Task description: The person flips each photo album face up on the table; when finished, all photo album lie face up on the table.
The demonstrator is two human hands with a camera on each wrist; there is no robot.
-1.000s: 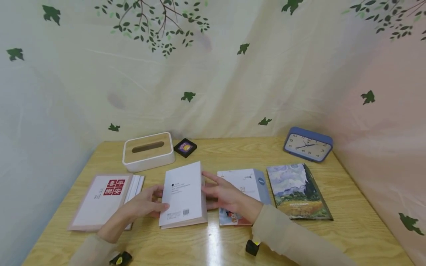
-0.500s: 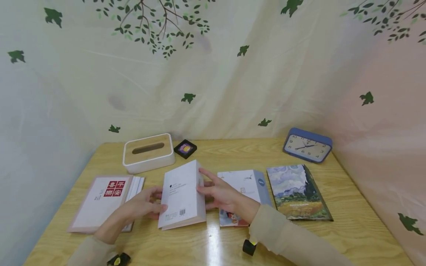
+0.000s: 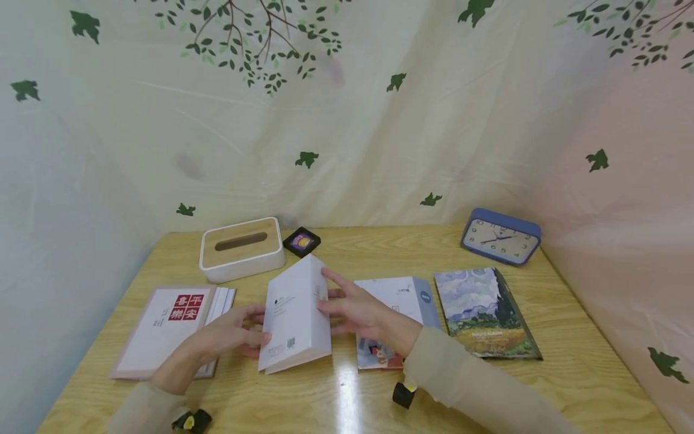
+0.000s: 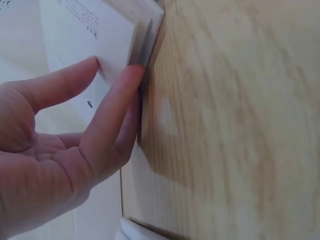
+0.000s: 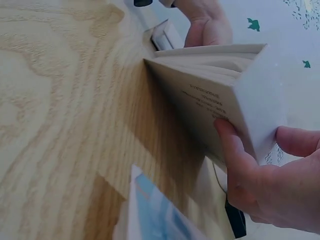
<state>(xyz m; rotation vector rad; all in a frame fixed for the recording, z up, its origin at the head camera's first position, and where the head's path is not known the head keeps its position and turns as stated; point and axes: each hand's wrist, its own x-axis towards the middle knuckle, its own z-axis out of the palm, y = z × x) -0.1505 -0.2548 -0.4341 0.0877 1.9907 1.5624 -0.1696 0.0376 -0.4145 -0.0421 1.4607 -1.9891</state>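
- the near edge of the wooden table [image 3: 303, 404] is cut off by the bottom of the frame, where two sleeves [image 3: 477, 386] enter at lower left and lower right.
- a small black thing [image 3: 403, 395] sits under the right wrist; another [image 3: 192, 420] is at the left sleeve.
- the book [image 3: 287, 319], white, is at the frame's centre, tilted with its spine raised; whether its low edge touches the wood i cannot tell.
- the left hand [image 3: 233, 334] pinches its left edge, some fingers hidden behind.
- the right hand [image 3: 365, 310] pinches it across the spine, thumb and fingers on different faces.
- the folder [image 3: 152, 331] lies at lower left, a corner behind the left forearm.
- right of centre, the right hand and forearm cover part of the booklet [image 3: 387, 292]; bare wood separates it from the book.
- the album [image 3: 482, 313] lies just beside it, farther right.
- farther back: tissue box [image 3: 242, 268], black square [image 3: 302, 241] just beside it, clock [image 3: 501, 238] near the right table edge.
- printed cloth [image 3: 352, 120] walls three sides, running out of the top.
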